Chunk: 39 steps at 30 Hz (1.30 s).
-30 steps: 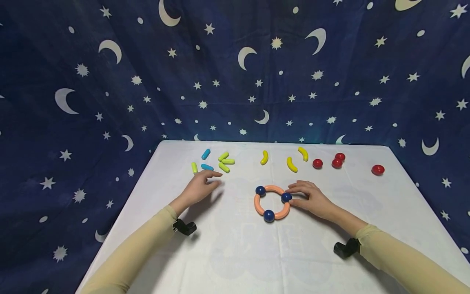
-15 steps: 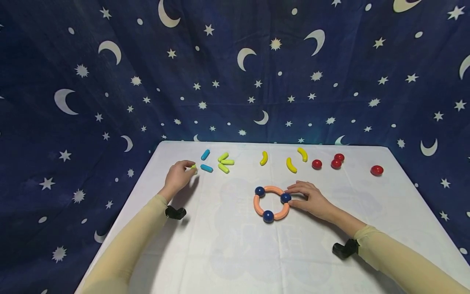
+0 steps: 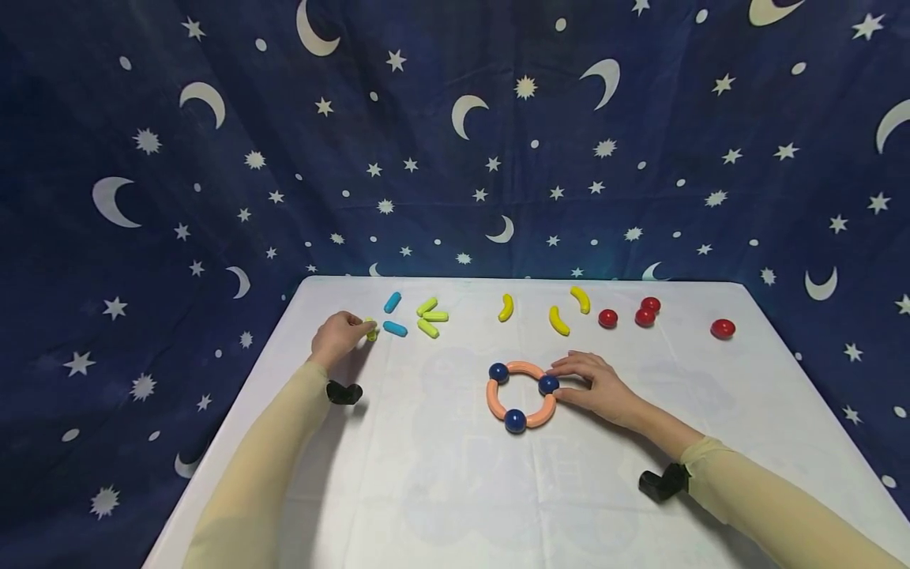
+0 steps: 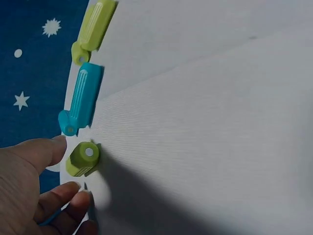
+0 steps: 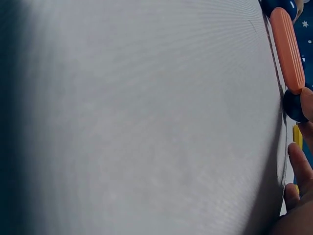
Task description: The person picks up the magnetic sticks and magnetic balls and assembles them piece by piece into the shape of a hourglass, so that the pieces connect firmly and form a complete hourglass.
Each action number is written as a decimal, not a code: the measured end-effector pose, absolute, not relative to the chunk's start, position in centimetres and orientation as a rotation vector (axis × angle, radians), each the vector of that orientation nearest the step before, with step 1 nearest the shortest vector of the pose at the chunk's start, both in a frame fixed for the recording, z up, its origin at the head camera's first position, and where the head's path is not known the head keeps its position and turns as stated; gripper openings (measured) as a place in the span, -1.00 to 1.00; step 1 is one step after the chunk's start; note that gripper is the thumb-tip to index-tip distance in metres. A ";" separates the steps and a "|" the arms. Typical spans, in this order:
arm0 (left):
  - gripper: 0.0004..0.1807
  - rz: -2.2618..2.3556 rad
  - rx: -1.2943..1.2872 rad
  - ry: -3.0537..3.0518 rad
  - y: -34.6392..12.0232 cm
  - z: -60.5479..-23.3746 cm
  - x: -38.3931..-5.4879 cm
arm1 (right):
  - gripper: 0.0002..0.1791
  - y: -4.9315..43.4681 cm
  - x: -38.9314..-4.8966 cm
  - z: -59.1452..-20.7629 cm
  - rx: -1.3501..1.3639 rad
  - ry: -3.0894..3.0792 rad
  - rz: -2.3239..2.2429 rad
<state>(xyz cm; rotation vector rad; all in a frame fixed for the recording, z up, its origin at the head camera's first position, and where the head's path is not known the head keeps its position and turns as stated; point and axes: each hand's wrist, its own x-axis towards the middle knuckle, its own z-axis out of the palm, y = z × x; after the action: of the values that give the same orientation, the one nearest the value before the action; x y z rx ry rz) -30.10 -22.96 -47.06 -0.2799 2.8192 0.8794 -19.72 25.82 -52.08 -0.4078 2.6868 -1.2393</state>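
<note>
The head view looked forward and down from high above the near part of the table (image 3: 455,506); it was the farthest of the three and took in the far edge, both far corners and the curtain (image 3: 426,87) behind. The left wrist view stood low and near, turned so that a table edge ran steeply at its left. It shared with the head view the left hand (image 3: 337,338), the green piece (image 4: 83,160) and the blue piece (image 4: 87,95). The right wrist view, also low, was filled mostly by tabletop; at its right border it shared with the head view the right hand (image 3: 600,387), an orange bar (image 5: 287,51) and the blue ball (image 5: 294,106).
</note>
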 end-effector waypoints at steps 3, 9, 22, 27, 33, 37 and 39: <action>-0.43 0.886 -0.323 2.751 -23.0 -46.6 -30.4 | -0.57 25.8 -19.7 -52.1 -0.416 2.689 -1.234; -0.42 0.928 -0.392 2.628 -22.7 -45.6 -31.2 | -0.57 25.8 -19.7 -52.1 -0.415 2.696 -1.229; -0.59 0.828 -0.393 2.625 -22.3 -45.0 -31.9 | -0.57 25.8 -19.7 -52.2 -0.404 2.699 -1.220; -0.66 0.744 -0.334 2.642 -22.5 -45.0 -32.0 | -0.56 25.7 -19.7 -52.1 -0.390 2.688 -1.232; -0.64 0.785 -0.280 2.674 -22.7 -44.4 -31.7 | -0.56 25.7 -19.7 -52.1 -0.391 2.685 -1.227; -0.60 0.980 -0.191 2.663 -22.1 -43.7 -31.5 | -0.56 25.8 -19.8 -52.2 -0.391 2.684 -1.226; -0.60 1.100 -0.119 2.641 -21.4 -43.5 -31.6 | -0.56 25.9 -19.8 -52.3 -0.389 2.684 -1.231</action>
<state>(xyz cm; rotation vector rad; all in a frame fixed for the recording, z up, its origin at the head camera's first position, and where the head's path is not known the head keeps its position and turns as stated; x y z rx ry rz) -31.62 -21.40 -43.50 -0.1189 2.6406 1.0998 -19.84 25.85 -52.25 -0.3887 2.6840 -1.2307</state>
